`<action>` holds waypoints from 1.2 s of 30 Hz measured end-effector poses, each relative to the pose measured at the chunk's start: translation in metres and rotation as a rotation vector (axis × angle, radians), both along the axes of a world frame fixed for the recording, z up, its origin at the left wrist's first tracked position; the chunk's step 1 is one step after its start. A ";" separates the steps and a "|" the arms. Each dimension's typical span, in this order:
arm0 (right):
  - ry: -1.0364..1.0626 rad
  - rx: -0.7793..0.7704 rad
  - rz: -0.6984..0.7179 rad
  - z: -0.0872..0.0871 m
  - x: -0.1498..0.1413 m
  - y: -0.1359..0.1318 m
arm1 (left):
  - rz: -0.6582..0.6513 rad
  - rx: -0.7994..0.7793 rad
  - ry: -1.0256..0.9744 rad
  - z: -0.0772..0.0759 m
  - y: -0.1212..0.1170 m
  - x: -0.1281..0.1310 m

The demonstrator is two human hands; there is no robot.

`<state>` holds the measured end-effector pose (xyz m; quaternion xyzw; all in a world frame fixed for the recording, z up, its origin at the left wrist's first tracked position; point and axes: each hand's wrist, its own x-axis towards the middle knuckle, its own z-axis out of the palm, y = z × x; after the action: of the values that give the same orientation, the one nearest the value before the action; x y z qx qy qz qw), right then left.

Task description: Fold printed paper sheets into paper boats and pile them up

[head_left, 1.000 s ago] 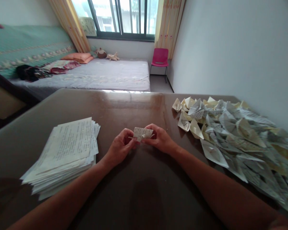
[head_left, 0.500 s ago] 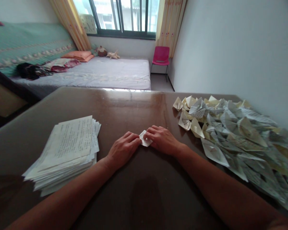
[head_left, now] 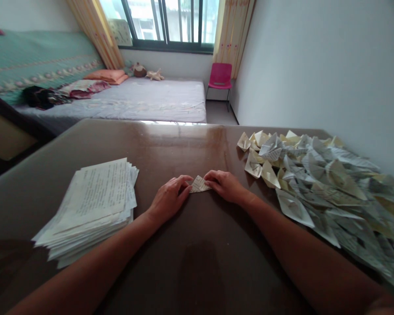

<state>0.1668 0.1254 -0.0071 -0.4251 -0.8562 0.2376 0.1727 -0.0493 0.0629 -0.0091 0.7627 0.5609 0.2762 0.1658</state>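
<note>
1. The left hand [head_left: 171, 193] and right hand [head_left: 225, 184] pinch opposite corners of a small off-white printed paper triangle [head_left: 199, 184], between them at the glossy brown worktop [head_left: 164, 151].
2. This piece seems part-folded, not yet boat-shaped.
3. It looks flattish and creased, its peak pointing away from the person.
4. Rightward, many white and cream folded paper boats [head_left: 343, 177] lie finished; leftward, a stack of flat printed white sheets [head_left: 100, 188] remains unfolded.

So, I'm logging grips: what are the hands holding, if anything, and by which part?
A folded paper: the left hand is at its left corner, the right hand at its right side. Whether they pinch it or press it down is unclear.
</note>
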 end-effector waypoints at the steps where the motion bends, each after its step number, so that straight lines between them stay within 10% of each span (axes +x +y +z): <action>1: -0.035 0.020 -0.042 0.000 -0.002 -0.003 | 0.005 -0.005 -0.001 -0.001 0.001 0.000; 18: -0.265 0.168 -0.100 0.014 -0.012 -0.015 | -0.066 0.115 0.455 0.001 -0.007 0.005; 27: -0.467 0.379 0.182 0.030 -0.016 -0.036 | -0.179 0.204 0.558 0.006 -0.016 0.004; 36: -0.688 0.285 0.049 0.042 -0.020 -0.057 | -0.165 0.183 0.712 0.013 -0.025 -0.002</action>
<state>0.1464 0.0687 0.0348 -0.4313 -0.8985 -0.0368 -0.0734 -0.0512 0.0376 0.0043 0.8653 0.4928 0.0287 -0.0867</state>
